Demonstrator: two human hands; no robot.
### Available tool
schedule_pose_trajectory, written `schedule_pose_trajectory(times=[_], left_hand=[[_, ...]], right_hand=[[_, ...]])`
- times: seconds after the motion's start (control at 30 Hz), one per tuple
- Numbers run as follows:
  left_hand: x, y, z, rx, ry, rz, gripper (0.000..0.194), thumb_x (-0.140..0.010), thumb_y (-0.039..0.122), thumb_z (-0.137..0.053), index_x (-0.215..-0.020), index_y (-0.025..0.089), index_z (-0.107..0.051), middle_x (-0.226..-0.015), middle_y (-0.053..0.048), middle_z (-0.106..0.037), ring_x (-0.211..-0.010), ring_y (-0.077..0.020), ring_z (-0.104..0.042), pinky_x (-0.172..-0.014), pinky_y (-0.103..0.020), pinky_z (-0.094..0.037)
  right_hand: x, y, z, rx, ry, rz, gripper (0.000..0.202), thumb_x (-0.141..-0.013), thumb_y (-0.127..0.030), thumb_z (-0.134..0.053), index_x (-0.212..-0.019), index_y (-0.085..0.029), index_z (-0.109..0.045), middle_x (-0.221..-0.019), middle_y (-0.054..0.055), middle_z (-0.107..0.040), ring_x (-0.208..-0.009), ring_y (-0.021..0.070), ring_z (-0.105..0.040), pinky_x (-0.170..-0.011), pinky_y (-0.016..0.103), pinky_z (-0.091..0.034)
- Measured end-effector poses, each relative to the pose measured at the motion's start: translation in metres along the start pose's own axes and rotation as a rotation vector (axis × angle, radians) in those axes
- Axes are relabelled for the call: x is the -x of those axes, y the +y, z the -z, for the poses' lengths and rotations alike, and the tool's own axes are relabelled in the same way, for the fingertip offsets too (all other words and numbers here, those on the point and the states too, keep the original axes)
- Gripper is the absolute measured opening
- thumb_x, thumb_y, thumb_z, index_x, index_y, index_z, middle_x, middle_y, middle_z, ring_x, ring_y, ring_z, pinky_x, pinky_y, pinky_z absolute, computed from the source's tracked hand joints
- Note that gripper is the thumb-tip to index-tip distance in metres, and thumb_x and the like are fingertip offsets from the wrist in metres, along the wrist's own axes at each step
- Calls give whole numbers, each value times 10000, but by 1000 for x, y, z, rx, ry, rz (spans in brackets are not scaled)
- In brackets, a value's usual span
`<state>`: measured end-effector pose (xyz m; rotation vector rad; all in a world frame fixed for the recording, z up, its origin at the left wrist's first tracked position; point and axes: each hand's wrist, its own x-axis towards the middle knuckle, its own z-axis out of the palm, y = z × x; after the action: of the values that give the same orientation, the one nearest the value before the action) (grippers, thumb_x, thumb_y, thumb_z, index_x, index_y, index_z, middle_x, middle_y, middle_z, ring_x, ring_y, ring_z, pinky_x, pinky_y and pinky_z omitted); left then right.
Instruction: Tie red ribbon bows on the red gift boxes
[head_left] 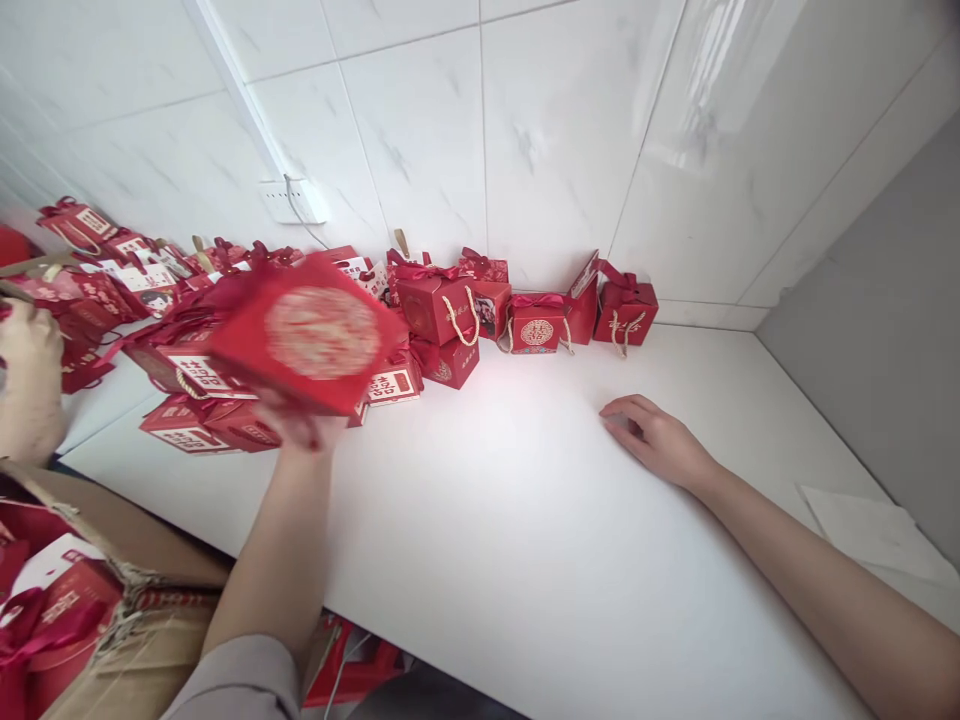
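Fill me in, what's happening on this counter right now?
The person's left hand holds up a red gift box, blurred, above the white counter. The right hand rests flat on the bare counter. More red boxes with rope handles line the tiled wall. Another person's hand shows at the left edge.

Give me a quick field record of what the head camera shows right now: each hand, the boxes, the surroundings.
left hand: left hand holds up a red gift box, blurred
right hand: right hand rests flat on the white table, holding nothing
boxes: row of red boxes with rope handles along the tiled wall, piled denser at left
carton: cardboard carton with more red boxes at lower left
other person: a hand at the left edge
paper: white sheets at right
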<state>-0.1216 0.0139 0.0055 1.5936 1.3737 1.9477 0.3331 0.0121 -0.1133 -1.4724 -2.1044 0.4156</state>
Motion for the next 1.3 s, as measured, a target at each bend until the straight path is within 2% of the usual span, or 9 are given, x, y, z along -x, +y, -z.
schedule_pose_trajectory(times=[0.17, 0.3, 0.4, 0.5, 0.67, 0.83, 1.07, 1.17, 1.3], left_hand=[[-23, 15, 75, 310, 73, -73, 971, -336, 1011, -336, -1027, 370, -572, -1152, 111, -646, -959, -112, -572, -762, -193, -503], [-25, -4, 101, 300, 337, -69, 869, -490, 981, -325, -1119, 401, -475, -1203, 142, -587, -1204, -56, -484, -978, -128, -411], [-24, -13, 104, 44, 367, -53, 842, -648, 924, -106, -1152, 339, -441, -1194, 79, -569, -1329, -91, -395, -1167, -246, -300], [-23, -15, 106, -380, 274, -5, 865, -727, 830, 82, -1124, 266, -441, -1142, 3, -554, -1338, -157, -356, -1195, -397, -294], [-22, -13, 111, -783, 141, 7, 675, -882, 698, -59, -1127, 199, -442, -1077, -52, -517, -1287, -207, -348, -1104, -405, -381], [-22, -15, 108, -834, 166, -19, 576, -952, 564, -38, -1152, 193, -431, -1020, -42, -496, -1141, -182, -412, -964, -308, -459], [-27, -23, 110, -644, 151, -64, 682, -916, 675, -22, -1109, 236, -507, -995, -14, -486, -797, -131, -406, -798, -194, -501], [-29, -24, 110, -633, 195, -46, 725, -931, 597, 91, -1089, 226, -512, -981, -19, -474, -850, -125, -450, -885, -219, -509], [-29, -22, 107, -682, 272, -23, 766, -927, 294, 263, -1106, 183, -474, -950, -40, -475, -1137, -132, -468, -1081, -350, -436]], right_hand=[[-1, 2, -2, 22, -3, 7, 220, -955, -416, -483, -1097, -310, -613, -1171, 34, -638, -657, 166, -621, -731, 372, -536], [0, 1, -1, 38, -3, -2, 218, -952, -419, -483, -1094, -315, -611, -1181, 26, -635, -654, 161, -617, -716, 362, -535], [0, 1, 0, 42, 2, -2, 219, -948, -417, -484, -1083, -311, -620, -1160, 23, -642, -647, 156, -614, -699, 350, -534], [1, 1, 0, 46, 6, 9, 228, -947, -418, -483, -1083, -304, -626, -1166, 25, -643, -636, 149, -614, -687, 343, -534], [1, 1, 0, 42, -15, -1, 230, -961, -424, -466, -1091, -301, -610, -1203, 29, -630, -649, 146, -617, -697, 347, -531], [0, 1, -1, 42, -23, -7, 222, -961, -425, -469, -1095, -310, -603, -1210, 23, -622, -666, 151, -616, -709, 350, -525], [1, 1, -1, 34, -30, -25, 212, -961, -429, -477, -1095, -317, -598, -1213, 10, -617, -667, 146, -610, -725, 356, -525], [1, 0, -1, 28, -25, -14, 221, -965, -430, -470, -1096, -309, -601, -1224, 25, -616, -669, 152, -613, -733, 366, -524], [0, 0, -1, 36, -25, -21, 209, -965, -420, -476, -1101, -320, -599, -1224, 15, -612, -690, 156, -619, -751, 370, -523]])
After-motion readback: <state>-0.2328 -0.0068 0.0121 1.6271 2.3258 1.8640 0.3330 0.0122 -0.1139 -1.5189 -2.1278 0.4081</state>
